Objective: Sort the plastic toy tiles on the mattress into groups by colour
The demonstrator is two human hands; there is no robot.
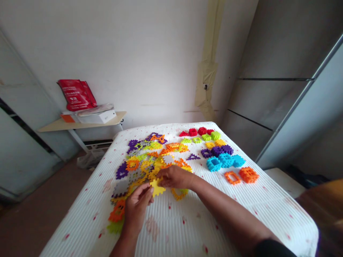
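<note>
My left hand (137, 205) pinches a flat yellow toothed square tile (157, 189) by its left edge, thumb on the near side. Close above that tile, my right hand (174, 176) has its fingers curled in at the edge of a mixed pile of interlocking plastic tiles (122, 187). What lies between its fingertips is hidden from me. Yellow, orange, purple, grey and green pieces overlap in the pile. A yellow frame-shaped tile (177, 195) lies under the right wrist. An orange tile (117, 211) sits left of my left hand.
At the right are colour groups: red tiles (202, 131), green tiles (215, 135), yellow tiles (220, 142), purple tiles (217, 151), blue tiles (225, 160) and orange tiles (248, 174). All rest on a white quilted bed cover (193, 221). A side table (57, 125) stands at the left.
</note>
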